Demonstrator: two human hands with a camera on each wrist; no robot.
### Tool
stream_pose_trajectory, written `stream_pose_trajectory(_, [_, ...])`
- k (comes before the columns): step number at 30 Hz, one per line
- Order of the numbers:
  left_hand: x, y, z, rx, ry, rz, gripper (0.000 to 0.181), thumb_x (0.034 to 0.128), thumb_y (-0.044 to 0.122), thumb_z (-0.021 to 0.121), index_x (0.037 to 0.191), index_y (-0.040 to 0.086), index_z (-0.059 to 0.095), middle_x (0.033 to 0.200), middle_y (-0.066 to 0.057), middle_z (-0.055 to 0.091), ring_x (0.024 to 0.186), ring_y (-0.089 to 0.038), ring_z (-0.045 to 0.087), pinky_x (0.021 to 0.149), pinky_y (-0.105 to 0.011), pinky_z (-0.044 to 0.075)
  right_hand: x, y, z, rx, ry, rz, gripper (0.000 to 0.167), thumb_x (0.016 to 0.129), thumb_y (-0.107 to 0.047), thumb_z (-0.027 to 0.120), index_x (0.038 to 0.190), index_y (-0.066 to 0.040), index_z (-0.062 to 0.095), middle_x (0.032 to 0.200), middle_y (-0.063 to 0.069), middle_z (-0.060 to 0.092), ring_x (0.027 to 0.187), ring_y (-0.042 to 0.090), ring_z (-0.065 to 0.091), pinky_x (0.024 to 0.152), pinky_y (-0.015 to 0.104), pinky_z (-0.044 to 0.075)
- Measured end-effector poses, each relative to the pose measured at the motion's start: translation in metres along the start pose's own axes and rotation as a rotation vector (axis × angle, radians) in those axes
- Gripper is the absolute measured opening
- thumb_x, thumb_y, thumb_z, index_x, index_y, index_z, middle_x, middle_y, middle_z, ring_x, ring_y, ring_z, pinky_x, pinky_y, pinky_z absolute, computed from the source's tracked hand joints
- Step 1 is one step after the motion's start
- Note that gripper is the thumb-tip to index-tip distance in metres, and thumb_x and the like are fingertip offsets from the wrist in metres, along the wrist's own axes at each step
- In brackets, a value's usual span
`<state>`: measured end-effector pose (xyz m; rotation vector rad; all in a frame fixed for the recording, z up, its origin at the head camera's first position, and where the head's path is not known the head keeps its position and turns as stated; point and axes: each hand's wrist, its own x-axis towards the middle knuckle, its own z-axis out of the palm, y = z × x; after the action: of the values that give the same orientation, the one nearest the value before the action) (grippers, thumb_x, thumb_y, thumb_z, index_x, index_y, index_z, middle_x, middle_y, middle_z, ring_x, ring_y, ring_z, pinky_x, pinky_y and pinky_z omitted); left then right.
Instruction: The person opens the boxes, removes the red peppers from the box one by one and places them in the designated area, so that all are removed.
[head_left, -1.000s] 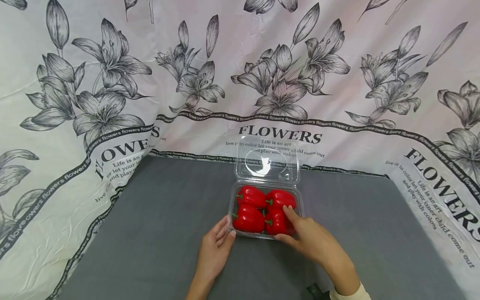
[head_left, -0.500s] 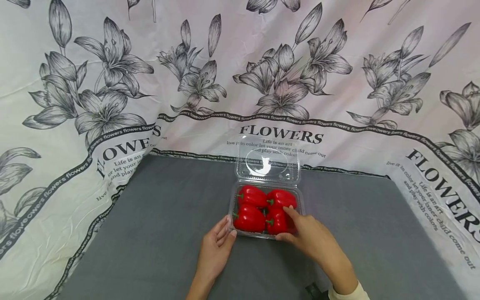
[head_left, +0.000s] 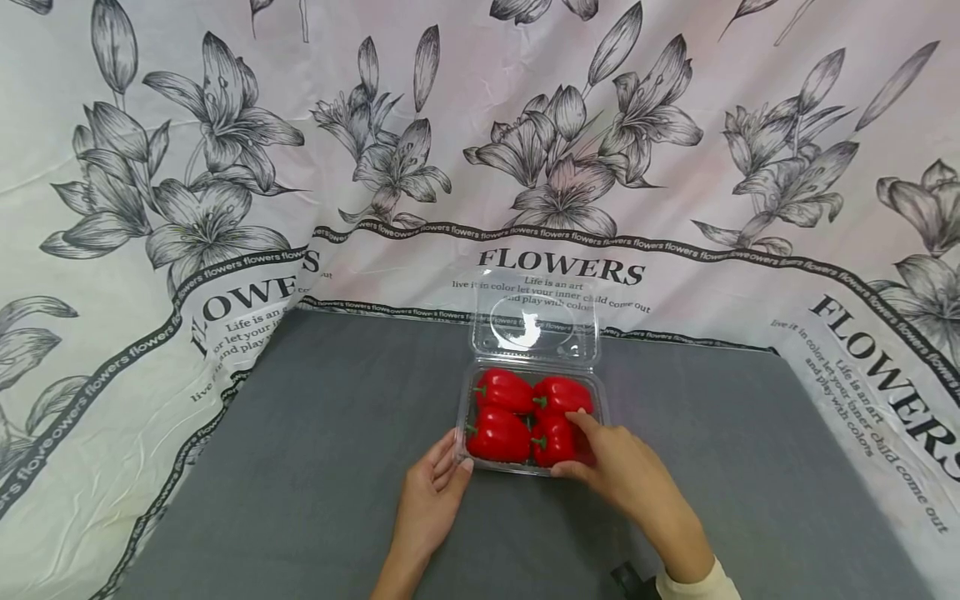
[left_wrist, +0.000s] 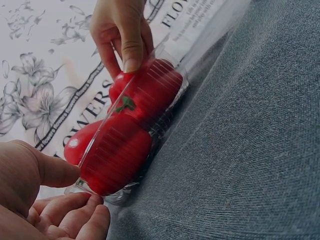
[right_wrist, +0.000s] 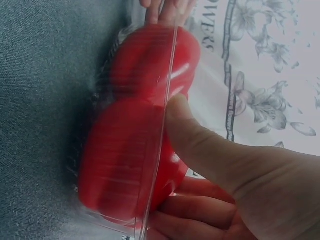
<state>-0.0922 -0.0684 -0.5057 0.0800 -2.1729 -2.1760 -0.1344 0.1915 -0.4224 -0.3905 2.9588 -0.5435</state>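
Note:
A clear plastic clamshell box stands on the grey cloth with its lid raised at the back. Red bell peppers with green stems fill it in two rows. My left hand holds the box's front left corner, thumb at the rim and fingers below, beside the front left pepper. At the front right, my right hand grips a red bell pepper inside the box; in the right wrist view its thumb lies at the rim. That hand partly covers the pepper.
Grey cloth spreads around the box on both sides. A white flower-printed curtain hangs behind and at the sides, close behind the raised lid. A small dark object lies by the right wrist.

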Motion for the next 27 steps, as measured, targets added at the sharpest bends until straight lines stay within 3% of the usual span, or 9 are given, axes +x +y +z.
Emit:
stream_pose_trajectory(15, [0.0,-0.003,0.001,-0.007,0.009,0.009,0.054,0.1016,0.01,0.072,0.151,-0.003,0.054,0.149,-0.019,0.059,0.137,-0.029,0.058,0.105,-0.029,0.053,0.0008,-0.003,-0.0006,0.007,-0.014,0.01,0.087,0.079,-0.045,0.093,0.147,-0.002,0.059,0.063,-0.002,0.054,0.064,0.017,0.051,0.055,0.034,0.042])
stream_pose_trajectory(27, [-0.0008,-0.0023,-0.0002,-0.018,0.001,0.021,0.055,0.1023,0.01,0.071,0.152,-0.004,0.052,0.15,-0.021,0.058,0.137,-0.032,0.058,0.104,-0.03,0.053,0.0026,-0.0052,0.0018,-0.004,0.004,0.017,0.083,0.079,-0.043,0.093,0.142,0.001,0.061,0.071,0.001,0.065,0.067,0.017,0.059,0.057,0.037,0.05])
